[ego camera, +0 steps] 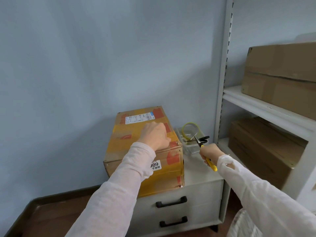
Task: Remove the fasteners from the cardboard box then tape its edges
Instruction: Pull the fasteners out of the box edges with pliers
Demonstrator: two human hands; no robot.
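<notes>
- The cardboard box (pixel 168 170) lies on the left part of a white drawer cabinet (pixel 201 187), close to the blue wall. Its near left corner overhangs the cabinet's edge.
- The box is wrapped in yellowish tape with orange-red print. A white shipping label (pixel 138 118) sits on the far end of its top, and a white sticker (pixel 156 165) on the near face is partly hidden by the left sleeve.
- Small metal fasteners (pixel 180 186) show at corners of the box's near face: lower right, upper right and upper left.
- The left grip (pixel 153 135) rests on the box top near its front right edge, knuckles up and fingers clenched into a loose fist. I cannot make out anything held in it.
- The right grip (pixel 211 153) is grasping yellow-handled pliers (pixel 211 165), the handles jutting out below the fist and the dark nose pointing up and away.
- The nose reaches over a clear plastic tray (pixel 193 148) that stands on the cabinet just right of the box. A thin metal pin (pixel 194 135) sits at the tip, though whether the nose pinches it is too small to tell.
- A tape roll (pixel 183 132) with a yellow rim leans in the tray, and black-handled scissors (pixel 204 139) lie across its right side.
- To the right stands a pale metal shelf unit (pixel 256 100) with a brown carton (pixel 282 74) on the upper shelf and another carton (pixel 261 142) below.
- The cabinet front has two drawers with black handles (pixel 171 201).
</notes>
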